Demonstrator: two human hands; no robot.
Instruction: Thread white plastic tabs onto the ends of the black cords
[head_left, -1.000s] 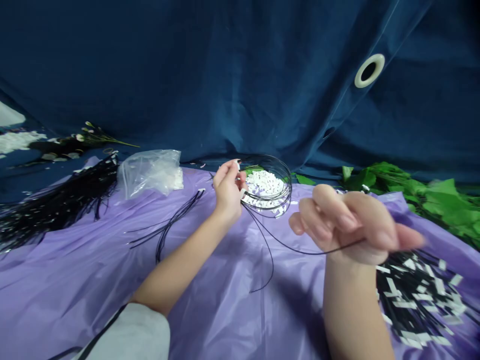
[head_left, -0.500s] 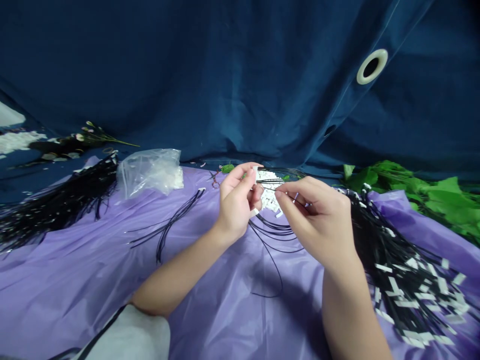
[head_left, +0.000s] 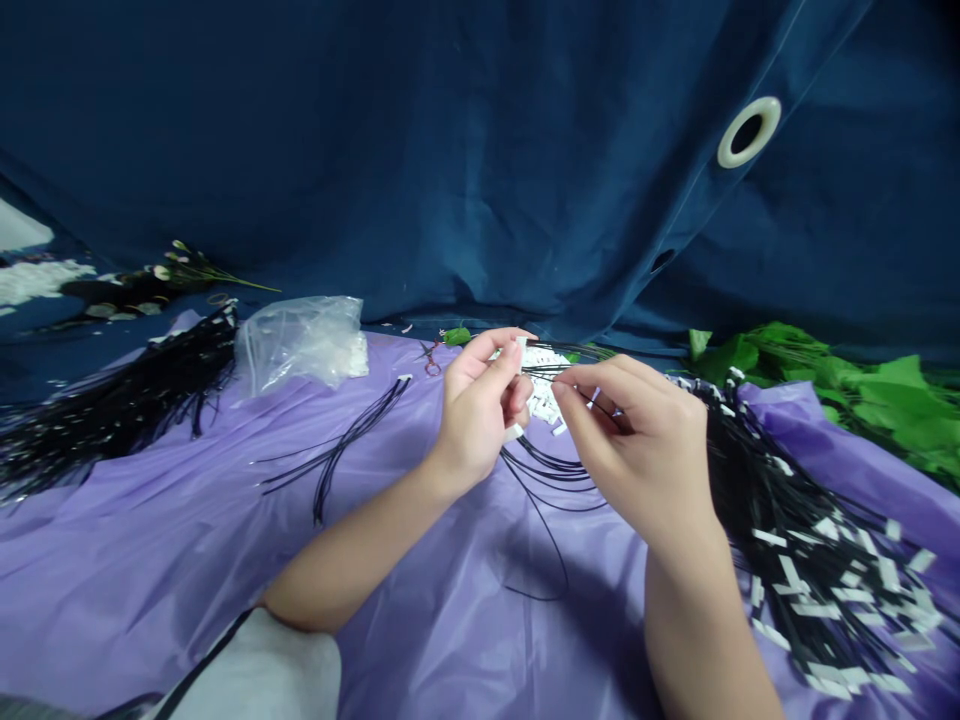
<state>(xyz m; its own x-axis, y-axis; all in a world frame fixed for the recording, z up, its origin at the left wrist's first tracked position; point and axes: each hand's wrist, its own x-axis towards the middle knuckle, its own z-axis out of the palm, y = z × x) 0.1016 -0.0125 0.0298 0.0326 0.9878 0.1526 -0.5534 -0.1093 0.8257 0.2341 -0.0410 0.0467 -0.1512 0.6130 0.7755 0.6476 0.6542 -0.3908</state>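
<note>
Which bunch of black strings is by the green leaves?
The big bunch with white tags at the right, beside the right hand and the green leaves; the far-left bunch and the thin middle bunch lie far from them.

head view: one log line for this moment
left hand: pinches white piece | right hand: pinches black cord end beside it | surface: purple sheet | nearby: tagged cord bundle

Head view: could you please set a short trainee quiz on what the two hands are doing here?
1. True or false: the left hand pinches a white piece.
2. What does the right hand pinch? A) black cord B) green leaf C) paper cup
3. Fill in: the sheet under both hands is ___.
Key: 1 true; 2 A; 3 purple.
</note>
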